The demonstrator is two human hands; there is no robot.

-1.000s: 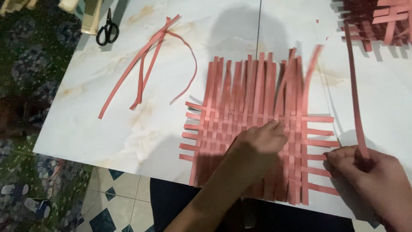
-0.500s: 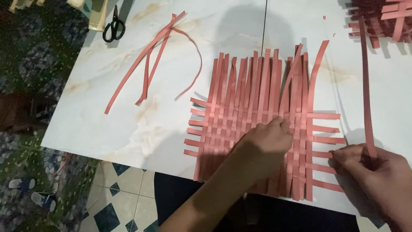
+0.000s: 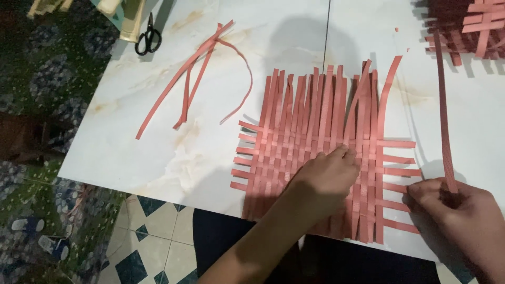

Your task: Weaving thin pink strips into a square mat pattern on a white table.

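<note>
- Woven mat [image 3: 315, 152] of pink paper strips is lying flat at the near edge of the white marble table [image 3: 158, 147].
- Left hand [image 3: 323, 179] is pressing it down, fingers loosely spread.
- Right hand [image 3: 463, 210] is pinching a long loose strip [image 3: 444, 126] beside the mat.
- Spare strips [image 3: 194, 79] and scissors [image 3: 149, 38] are lying farther left.

Left hand [image 3: 326, 176] presses the woven pink mat [image 3: 310, 131]; right hand [image 3: 463, 210] apparently pinches a loose strip [image 3: 443, 121].

Two hands [image 3: 326, 176], two woven mats [image 3: 315, 142], one scissors [image 3: 149, 37].

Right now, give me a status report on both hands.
Left hand flat on woven mat. Right hand pinching a long strip. Nothing in the way.
</note>
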